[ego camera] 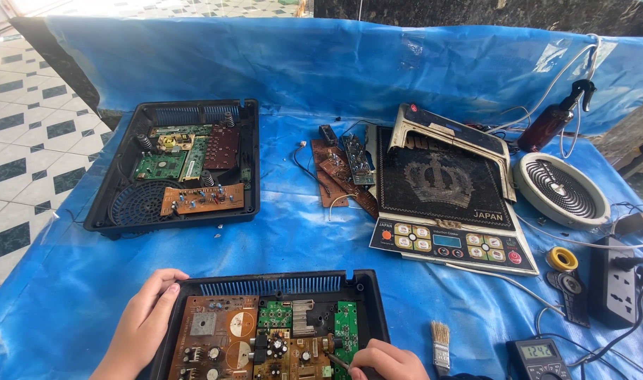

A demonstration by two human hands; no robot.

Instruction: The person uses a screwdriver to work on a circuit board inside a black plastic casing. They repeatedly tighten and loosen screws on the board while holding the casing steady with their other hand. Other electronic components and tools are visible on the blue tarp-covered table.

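Nearest the viewer, an open black appliance housing (367, 299) lies at the front edge of the bench (300, 246), which is covered by a blue plastic sheet; brown and green circuit boards (258, 338) fill its interior. The left hand (142, 324) rests with fingers spread and relaxed on the housing's left rim, clamped on nothing. The right hand (386, 362) is curled tightly around a thin dark tool (337, 362), whose tip touches the boards near the right side. Just right of this hand lie a small paintbrush (441, 345) and a digital multimeter (539, 355). Farther right stand a yellow tape roll (562, 259) and a black power strip (615, 281). In the middle distance, a black glass cooktop panel (444, 197) with a control strip lies beside loose circuit boards (346, 172). To the left sits a second open housing (173, 165) holding further boards. Farthest right are a round heating coil (560, 188) and a brown spray bottle (555, 119).
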